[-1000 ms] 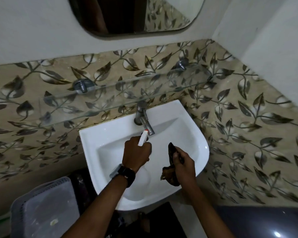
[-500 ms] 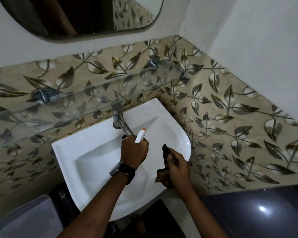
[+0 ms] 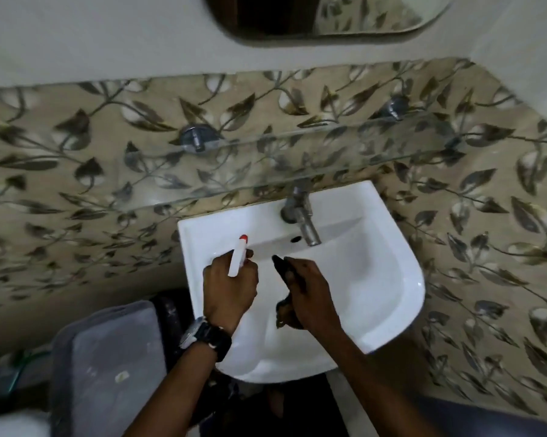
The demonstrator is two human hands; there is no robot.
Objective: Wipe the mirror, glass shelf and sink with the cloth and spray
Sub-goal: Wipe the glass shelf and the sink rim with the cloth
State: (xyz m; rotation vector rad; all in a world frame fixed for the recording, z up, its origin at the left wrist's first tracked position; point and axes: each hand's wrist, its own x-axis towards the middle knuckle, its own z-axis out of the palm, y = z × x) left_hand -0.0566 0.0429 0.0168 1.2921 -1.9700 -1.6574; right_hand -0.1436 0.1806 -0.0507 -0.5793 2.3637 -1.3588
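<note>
- Left hand [image 3: 229, 287] is closed around the spray bottle [image 3: 238, 255], nozzle pointing up, over the sink's [image 3: 389, 272] left side.
- Right hand [image 3: 310, 290] grips the dark cloth [image 3: 281, 269] above the basin, just beside the left.

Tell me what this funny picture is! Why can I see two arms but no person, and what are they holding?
The camera is worn on the person's head and looks down, so you see only their arms reaching out. They stand at a white sink with a metal tap. Above it are a glass shelf on the leafy tiled wall and the bottom of a mirror. The left hand, with a watch on its wrist, holds a white spray bottle with a red tip. The right hand grips a dark cloth. Both hands are over the sink bowl. A grey plastic bin stands at the lower left.
</note>
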